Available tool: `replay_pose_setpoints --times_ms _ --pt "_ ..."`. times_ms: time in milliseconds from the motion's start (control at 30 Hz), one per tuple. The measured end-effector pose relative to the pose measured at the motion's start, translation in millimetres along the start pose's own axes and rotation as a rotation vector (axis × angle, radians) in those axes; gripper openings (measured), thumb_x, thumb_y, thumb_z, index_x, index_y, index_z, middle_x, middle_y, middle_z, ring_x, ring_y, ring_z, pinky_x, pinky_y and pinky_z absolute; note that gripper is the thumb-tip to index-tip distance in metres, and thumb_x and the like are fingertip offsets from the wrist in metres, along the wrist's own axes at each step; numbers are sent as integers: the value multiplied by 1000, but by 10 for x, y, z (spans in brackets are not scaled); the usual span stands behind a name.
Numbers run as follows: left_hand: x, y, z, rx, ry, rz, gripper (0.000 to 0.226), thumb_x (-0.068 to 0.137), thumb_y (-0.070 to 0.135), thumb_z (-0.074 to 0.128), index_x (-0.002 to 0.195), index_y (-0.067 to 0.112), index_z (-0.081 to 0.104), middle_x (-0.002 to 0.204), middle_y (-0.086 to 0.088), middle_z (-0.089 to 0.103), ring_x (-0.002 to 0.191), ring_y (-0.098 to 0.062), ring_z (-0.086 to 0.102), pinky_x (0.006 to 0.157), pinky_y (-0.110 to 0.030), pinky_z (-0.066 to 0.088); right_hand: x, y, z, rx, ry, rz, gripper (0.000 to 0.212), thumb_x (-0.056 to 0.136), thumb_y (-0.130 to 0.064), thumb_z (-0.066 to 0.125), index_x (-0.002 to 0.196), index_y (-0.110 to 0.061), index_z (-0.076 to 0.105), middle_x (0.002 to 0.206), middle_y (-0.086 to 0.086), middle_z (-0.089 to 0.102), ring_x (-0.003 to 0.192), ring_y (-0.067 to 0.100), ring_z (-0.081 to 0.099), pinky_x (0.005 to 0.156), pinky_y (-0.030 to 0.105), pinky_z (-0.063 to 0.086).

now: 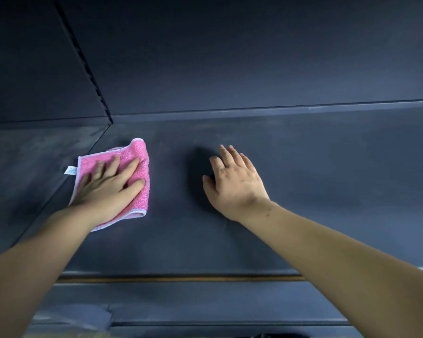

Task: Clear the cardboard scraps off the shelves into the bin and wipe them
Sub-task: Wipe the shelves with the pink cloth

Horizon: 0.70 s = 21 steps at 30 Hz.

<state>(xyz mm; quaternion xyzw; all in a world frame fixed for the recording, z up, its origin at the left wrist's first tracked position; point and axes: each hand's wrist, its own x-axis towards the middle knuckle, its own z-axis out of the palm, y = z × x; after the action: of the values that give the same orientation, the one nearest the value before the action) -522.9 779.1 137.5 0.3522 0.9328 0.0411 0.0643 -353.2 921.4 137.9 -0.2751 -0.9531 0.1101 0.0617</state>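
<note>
A folded pink cloth (139, 167) with a white hem and a small white tag lies on the dark grey shelf (327, 179), left of centre. My left hand (108, 186) presses flat on the cloth with fingers spread and straight. My right hand (235, 181) rests flat on the bare shelf to the right of the cloth, fingers straight, holding nothing. No cardboard scraps show on this shelf.
The shelf's back panel (230, 57) rises behind, with a slotted upright (93, 81) at the left seam. A neighbouring shelf section (29, 167) lies to the left. The shelf's front edge (181, 278) has a yellowish strip; lower shelves show below.
</note>
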Motion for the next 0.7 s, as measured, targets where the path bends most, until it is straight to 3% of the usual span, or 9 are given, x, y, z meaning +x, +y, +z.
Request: replay_pose_setpoints --times_ms 133,300,467,700 --pt "-228 -180 -13 7 -19 -43 63 87 61 17 145 44 -1 158 4 -9 147 -22 -8 118 -38 0 10 -4 -1 -4 8 17 51 98 -35 26 143 -10 24 159 9 5 147 22 -1 119 32 -1" --pt "-486 -306 -19 -18 -24 -93 79 69 59 12 145 42 0 158 4 -8 147 -21 -8 118 -36 -1 -12 1 5 -7 10 18 50 98 -35 26 142 -10 27 159 9 6 147 22 0 118 31 -1" --pt "-673 -351 7 -21 1 -89 70 80 60 17 145 41 0 158 5 -9 146 -20 -10 119 -36 -3 -16 -5 9 -4 20 16 50 98 -35 27 141 -10 29 159 8 8 147 22 1 118 31 0" --pt "-904 -465 27 -32 30 -94 82 67 62 13 145 41 1 159 5 -5 147 -21 -7 119 -36 -1 -44 -13 -18 6 47 9 48 98 -32 29 140 -10 32 158 9 11 147 22 4 118 30 1"
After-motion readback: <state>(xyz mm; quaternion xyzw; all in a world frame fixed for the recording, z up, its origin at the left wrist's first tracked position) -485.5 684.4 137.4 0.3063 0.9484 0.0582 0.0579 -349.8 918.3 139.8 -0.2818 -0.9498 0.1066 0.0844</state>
